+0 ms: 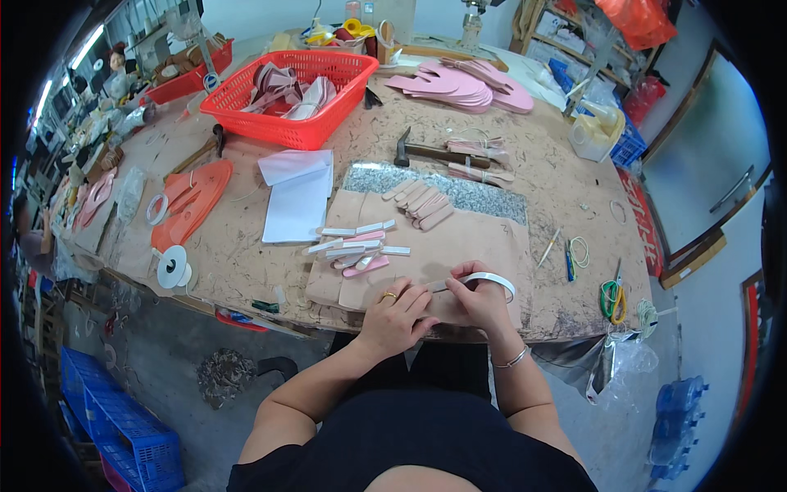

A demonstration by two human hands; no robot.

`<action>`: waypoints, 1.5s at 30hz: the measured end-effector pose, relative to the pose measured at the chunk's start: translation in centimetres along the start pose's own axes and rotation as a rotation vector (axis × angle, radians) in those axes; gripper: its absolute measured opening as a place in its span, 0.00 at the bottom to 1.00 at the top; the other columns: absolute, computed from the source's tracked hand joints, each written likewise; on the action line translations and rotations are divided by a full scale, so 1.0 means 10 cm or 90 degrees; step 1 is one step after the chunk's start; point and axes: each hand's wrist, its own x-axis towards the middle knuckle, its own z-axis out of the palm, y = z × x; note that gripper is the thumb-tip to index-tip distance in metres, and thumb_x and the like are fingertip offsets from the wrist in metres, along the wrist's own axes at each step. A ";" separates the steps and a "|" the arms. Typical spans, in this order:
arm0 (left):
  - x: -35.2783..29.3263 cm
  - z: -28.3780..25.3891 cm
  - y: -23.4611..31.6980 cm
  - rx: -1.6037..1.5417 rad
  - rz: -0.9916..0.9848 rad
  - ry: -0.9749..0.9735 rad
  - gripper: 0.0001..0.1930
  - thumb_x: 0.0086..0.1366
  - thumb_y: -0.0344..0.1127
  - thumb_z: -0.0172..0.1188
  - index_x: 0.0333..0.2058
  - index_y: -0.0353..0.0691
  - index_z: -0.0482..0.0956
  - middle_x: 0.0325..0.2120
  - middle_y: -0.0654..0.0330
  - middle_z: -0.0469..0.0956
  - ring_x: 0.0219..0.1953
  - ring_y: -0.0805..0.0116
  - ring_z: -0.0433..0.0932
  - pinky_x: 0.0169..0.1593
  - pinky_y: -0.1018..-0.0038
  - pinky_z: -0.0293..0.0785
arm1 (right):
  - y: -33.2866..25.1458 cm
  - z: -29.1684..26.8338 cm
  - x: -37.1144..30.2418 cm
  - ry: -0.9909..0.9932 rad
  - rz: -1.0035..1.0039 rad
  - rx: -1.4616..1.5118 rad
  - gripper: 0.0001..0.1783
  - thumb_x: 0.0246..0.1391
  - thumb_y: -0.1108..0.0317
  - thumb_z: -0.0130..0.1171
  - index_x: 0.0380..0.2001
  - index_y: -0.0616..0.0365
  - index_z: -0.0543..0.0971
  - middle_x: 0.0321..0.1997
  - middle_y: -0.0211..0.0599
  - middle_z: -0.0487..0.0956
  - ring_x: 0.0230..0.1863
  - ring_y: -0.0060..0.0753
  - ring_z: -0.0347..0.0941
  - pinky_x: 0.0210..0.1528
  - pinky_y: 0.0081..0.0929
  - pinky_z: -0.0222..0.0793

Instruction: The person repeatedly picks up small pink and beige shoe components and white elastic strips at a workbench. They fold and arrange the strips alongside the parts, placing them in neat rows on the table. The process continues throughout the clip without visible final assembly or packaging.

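1. A white tape roll (490, 281), a thin open ring, is being held in the closed right hand (479, 302), lower centre of the frame.
2. A narrow pale strip (438, 286) is being pressed by the left hand (395, 316), fingers curled, on the beige sheet (459, 242).

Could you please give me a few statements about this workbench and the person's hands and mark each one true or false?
1. The right hand holds a roll of white tape. True.
2. The left hand wears a ring. True.
3. The red basket is empty. False: it holds pinkish cut pieces.
4. The hammer lies on the floor. False: it lies on the workbench, beyond the grey stone slab.
5. Both hands rest on a beige sheet at the bench's near edge. True.
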 end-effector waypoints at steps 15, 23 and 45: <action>0.02 -0.01 0.01 0.010 0.006 -0.006 0.25 0.61 0.50 0.63 0.53 0.42 0.78 0.49 0.61 0.76 0.57 0.58 0.71 0.57 0.64 0.68 | 0.00 0.03 0.04 0.050 -0.093 -0.141 0.12 0.52 0.66 0.66 0.37 0.60 0.80 0.28 0.38 0.82 0.30 0.31 0.80 0.36 0.28 0.75; 0.07 -0.03 0.08 0.064 0.014 -0.066 0.33 0.56 0.56 0.66 0.55 0.41 0.75 0.51 0.61 0.72 0.58 0.57 0.67 0.61 0.58 0.60 | -0.01 0.03 0.04 0.049 -0.070 -0.206 0.14 0.49 0.66 0.68 0.38 0.59 0.80 0.30 0.40 0.83 0.39 0.39 0.80 0.44 0.38 0.73; 0.09 -0.04 0.07 0.088 0.028 -0.064 0.35 0.53 0.57 0.67 0.55 0.41 0.75 0.49 0.60 0.70 0.56 0.59 0.66 0.59 0.56 0.58 | 0.10 -0.41 0.12 0.159 -0.173 -0.340 0.10 0.42 0.66 0.73 0.22 0.58 0.83 0.26 0.41 0.81 0.36 0.45 0.76 0.41 0.39 0.72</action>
